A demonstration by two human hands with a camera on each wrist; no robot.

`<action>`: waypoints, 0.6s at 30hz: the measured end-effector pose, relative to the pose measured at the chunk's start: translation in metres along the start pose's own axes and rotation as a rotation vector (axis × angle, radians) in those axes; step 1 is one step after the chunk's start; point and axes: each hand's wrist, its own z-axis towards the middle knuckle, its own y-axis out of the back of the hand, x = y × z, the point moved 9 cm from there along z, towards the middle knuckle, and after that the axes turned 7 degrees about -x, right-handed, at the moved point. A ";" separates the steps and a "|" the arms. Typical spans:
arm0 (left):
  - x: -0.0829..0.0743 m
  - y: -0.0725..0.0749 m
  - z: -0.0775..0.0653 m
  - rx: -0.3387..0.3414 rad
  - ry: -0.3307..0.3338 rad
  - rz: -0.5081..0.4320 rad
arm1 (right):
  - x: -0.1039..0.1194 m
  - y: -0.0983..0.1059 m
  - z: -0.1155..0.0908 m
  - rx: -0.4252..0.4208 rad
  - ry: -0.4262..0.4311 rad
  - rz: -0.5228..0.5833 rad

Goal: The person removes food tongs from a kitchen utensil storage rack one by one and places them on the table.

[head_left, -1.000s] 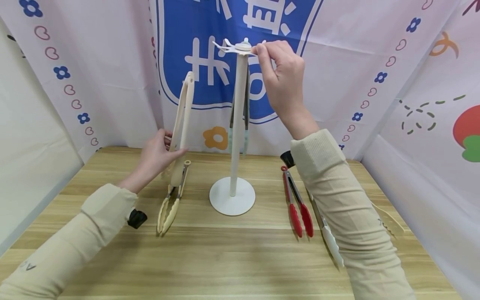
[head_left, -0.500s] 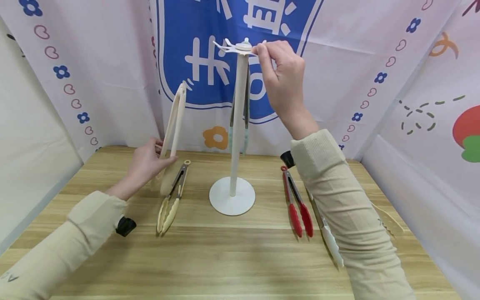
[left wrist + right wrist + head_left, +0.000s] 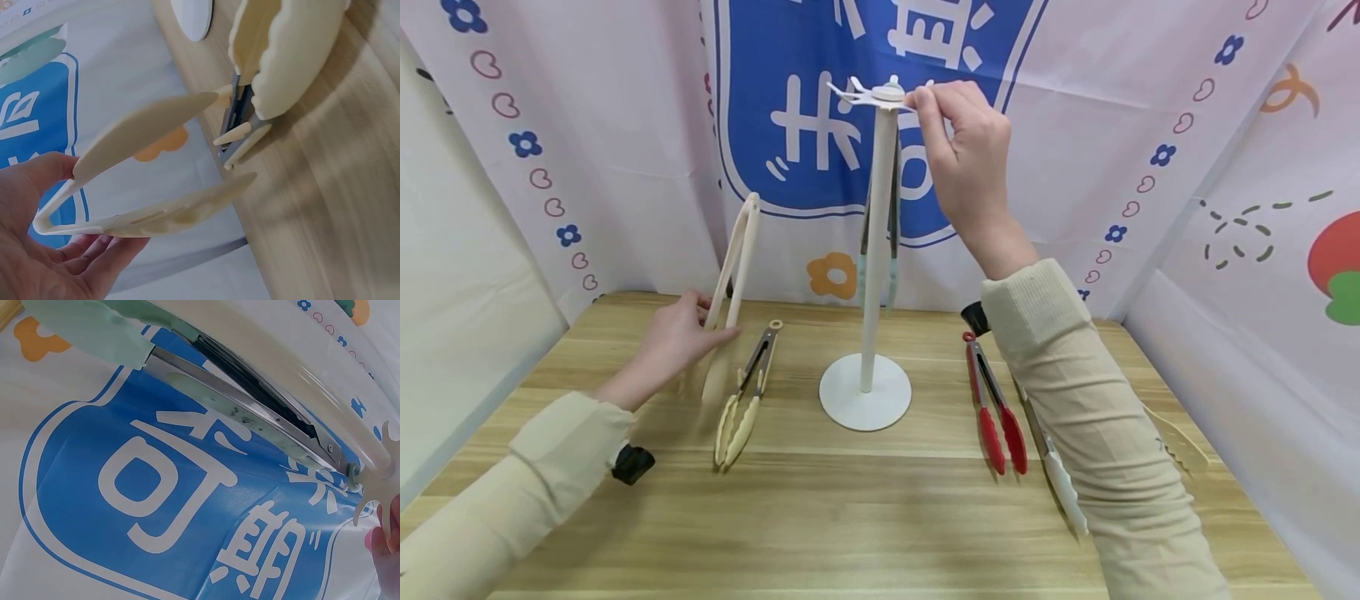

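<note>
My left hand (image 3: 673,342) holds a pair of plain cream tongs (image 3: 743,258) upright, hinge end up, between thumb and fingers. In the left wrist view their two arms stand spread apart. To their right, yellow tongs with scalloped tips (image 3: 743,429) lie on the table. Up at the white stand (image 3: 871,292), my right hand (image 3: 966,146) pinches one prong of its hook crown (image 3: 887,95). Mint-tipped metal tongs (image 3: 237,415) hang from the crown behind the pole. The fingertips of the right hand are partly cut off in the right wrist view.
Red tongs (image 3: 1013,437) lie right of the stand's round base (image 3: 842,400). White-tipped tongs (image 3: 1063,492) and a pale yellow scalloped piece (image 3: 1183,442) are partly hidden by the right sleeve. A printed cloth (image 3: 647,208) hangs behind the wooden table (image 3: 850,525).
My left hand has moved left and down with the cream tongs, away from the stand and off the yellow tongs. The right hand stays at the hook crown.
</note>
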 end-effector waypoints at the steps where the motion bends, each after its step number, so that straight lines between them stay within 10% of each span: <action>1: 0.001 0.000 -0.001 0.007 -0.003 0.005 | 0.000 0.000 0.000 -0.002 0.000 0.001; 18: 0.022 -0.014 -0.014 0.152 0.053 0.014 | -0.002 0.001 0.001 0.000 -0.065 0.008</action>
